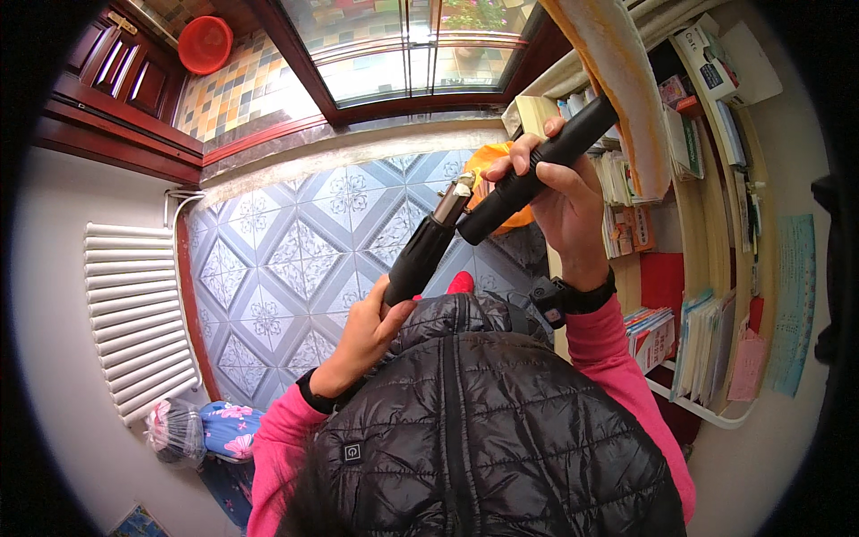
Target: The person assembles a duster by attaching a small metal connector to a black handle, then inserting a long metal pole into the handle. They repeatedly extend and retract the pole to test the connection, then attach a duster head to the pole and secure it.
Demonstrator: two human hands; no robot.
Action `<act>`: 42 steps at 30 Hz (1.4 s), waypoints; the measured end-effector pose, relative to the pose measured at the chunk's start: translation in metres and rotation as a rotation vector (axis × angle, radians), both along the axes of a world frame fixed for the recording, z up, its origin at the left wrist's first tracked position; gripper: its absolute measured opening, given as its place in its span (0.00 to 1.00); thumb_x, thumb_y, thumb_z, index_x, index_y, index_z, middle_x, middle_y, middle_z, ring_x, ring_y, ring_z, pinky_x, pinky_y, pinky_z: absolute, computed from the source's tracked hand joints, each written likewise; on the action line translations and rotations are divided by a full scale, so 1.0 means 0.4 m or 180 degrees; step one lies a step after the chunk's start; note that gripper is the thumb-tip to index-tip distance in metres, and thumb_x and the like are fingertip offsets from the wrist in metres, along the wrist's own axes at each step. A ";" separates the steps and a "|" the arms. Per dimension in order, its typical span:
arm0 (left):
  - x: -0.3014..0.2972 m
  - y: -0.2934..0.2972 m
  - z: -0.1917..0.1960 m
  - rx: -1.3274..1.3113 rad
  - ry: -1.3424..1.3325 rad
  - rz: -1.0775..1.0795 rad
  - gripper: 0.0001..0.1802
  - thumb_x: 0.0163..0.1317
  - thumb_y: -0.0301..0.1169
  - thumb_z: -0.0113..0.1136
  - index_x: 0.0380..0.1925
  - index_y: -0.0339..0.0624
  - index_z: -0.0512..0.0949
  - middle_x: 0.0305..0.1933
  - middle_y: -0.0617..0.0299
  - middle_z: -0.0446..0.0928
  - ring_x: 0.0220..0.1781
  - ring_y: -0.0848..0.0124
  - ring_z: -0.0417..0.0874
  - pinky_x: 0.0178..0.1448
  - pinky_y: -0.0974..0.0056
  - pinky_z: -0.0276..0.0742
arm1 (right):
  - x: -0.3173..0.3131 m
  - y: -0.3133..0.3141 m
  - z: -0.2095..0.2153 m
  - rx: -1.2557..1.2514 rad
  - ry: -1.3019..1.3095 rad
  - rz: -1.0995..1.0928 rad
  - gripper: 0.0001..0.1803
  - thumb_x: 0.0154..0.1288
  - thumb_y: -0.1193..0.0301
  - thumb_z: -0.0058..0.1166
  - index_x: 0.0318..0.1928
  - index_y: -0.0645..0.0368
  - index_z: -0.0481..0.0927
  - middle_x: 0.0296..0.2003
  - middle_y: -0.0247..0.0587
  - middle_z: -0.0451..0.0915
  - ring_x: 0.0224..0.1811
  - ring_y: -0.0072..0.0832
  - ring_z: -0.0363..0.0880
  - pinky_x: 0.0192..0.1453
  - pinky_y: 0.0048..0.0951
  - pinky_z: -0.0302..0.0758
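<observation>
My left hand [362,333] is closed around a black tapered handle [419,261]. Out of its upper end comes a short silver metal tube [450,204], tipped with something whitish and lumpy. In my right hand [568,192], the fingers wrap round a thick black tube [537,175] with a ribbed part, slanting up to the right. The tube's lower end is close beside the metal tube; I cannot tell whether they touch. Its upper end runs to an orange-and-white panel [626,98], and how they join is hidden.
Shelves of books and papers [716,206] stand close on my right. An orange bag [514,222] is behind my right hand. To the left is a white radiator [139,313] above a wrapped blue floral bundle [231,430]. A glass door [412,67] and a red basin [205,46] are ahead.
</observation>
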State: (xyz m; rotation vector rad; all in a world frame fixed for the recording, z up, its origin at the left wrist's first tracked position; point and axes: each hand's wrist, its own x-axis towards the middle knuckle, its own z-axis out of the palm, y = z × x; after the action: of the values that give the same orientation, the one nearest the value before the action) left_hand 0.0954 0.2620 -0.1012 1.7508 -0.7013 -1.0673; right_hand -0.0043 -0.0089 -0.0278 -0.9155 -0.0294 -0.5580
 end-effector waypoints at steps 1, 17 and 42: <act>0.000 -0.001 0.001 -0.0002 -0.0053 0.0013 0.21 0.64 0.38 0.58 0.51 0.38 0.70 0.15 0.64 0.67 0.19 0.77 0.68 0.25 0.68 0.63 | -0.001 0.000 0.001 -0.0005 -0.0025 -0.0004 0.18 0.63 0.78 0.43 0.53 0.53 0.61 0.38 0.46 0.74 0.49 0.47 0.79 0.59 0.43 0.73; -0.007 0.006 0.006 -0.0075 0.0128 -0.0060 0.22 0.64 0.39 0.57 0.53 0.38 0.70 0.16 0.65 0.67 0.19 0.78 0.67 0.25 0.68 0.62 | -0.009 0.010 -0.005 0.0582 -0.0539 0.0211 0.18 0.55 0.80 0.43 0.47 0.53 0.63 0.34 0.38 0.67 0.41 0.31 0.71 0.61 0.45 0.71; -0.033 -0.031 0.040 -0.0300 -0.0358 0.0249 0.17 0.71 0.37 0.45 0.53 0.38 0.67 0.22 0.67 0.66 0.24 0.79 0.67 0.28 0.70 0.64 | -0.039 0.020 0.079 -0.0682 0.0937 -0.1995 0.13 0.66 0.68 0.54 0.41 0.63 0.68 0.25 0.46 0.79 0.21 0.28 0.80 0.29 0.26 0.81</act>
State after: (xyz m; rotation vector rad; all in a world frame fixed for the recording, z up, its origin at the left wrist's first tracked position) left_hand 0.0820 0.2494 -0.0852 1.7524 -0.7345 -0.8747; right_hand -0.0200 -0.0008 0.0037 -1.2140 0.4863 -1.0059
